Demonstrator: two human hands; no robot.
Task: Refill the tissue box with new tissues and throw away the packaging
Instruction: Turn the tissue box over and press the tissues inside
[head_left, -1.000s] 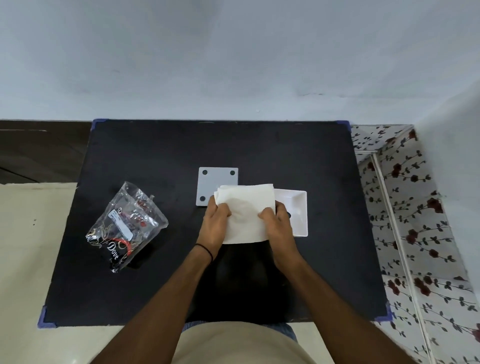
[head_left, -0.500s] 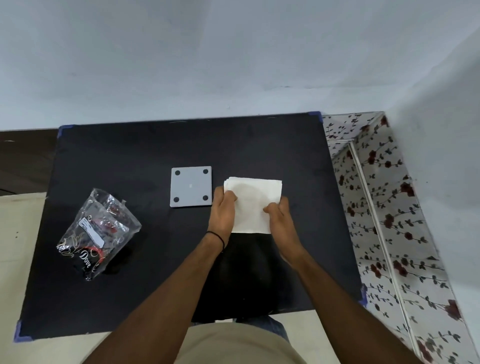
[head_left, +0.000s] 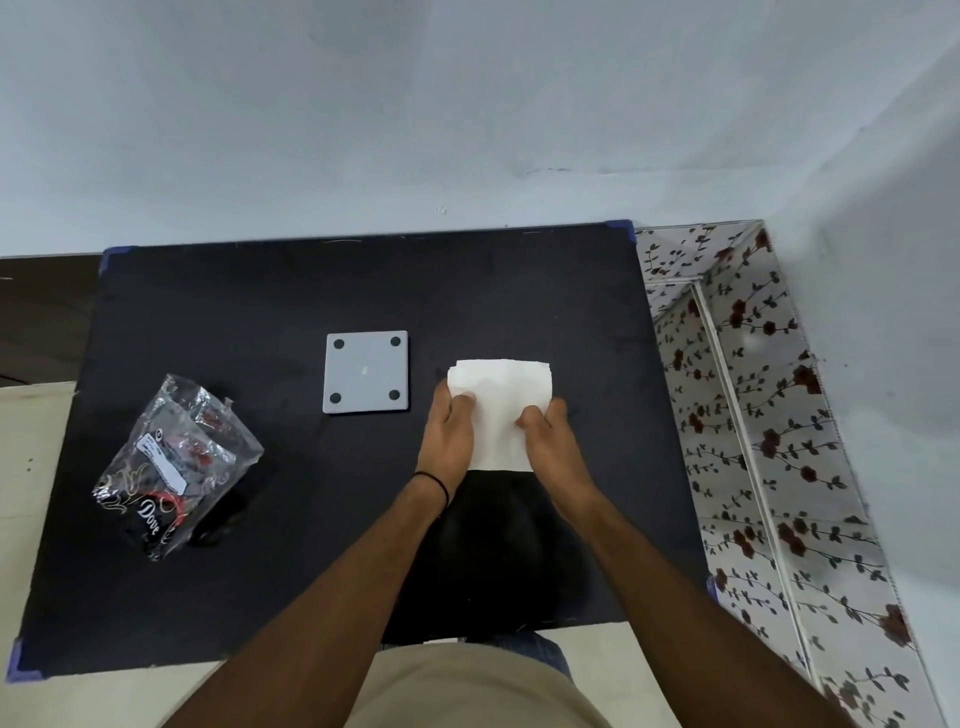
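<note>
A stack of white tissues (head_left: 498, 410) lies right of centre on the black table (head_left: 260, 312). My left hand (head_left: 449, 431) grips its left edge and my right hand (head_left: 550, 441) grips its right edge, thumbs on top. The white tissue box seen earlier is hidden beneath the stack. A grey square lid (head_left: 366, 371) with four dark round dots lies flat just left of the tissues. The clear plastic packaging (head_left: 171, 467), printed with red and white lettering, rests crumpled near the table's left side.
A pale wall rises behind the table. A floral-patterned panel (head_left: 753, 415) stands close along the table's right edge. Cream floor tiles (head_left: 31, 441) show to the left, and my beige clothing fills the bottom.
Both hands carried the tissue stack rightward, from beside the grey lid to over the white box, which is now covered. The camera view shifted as well.
</note>
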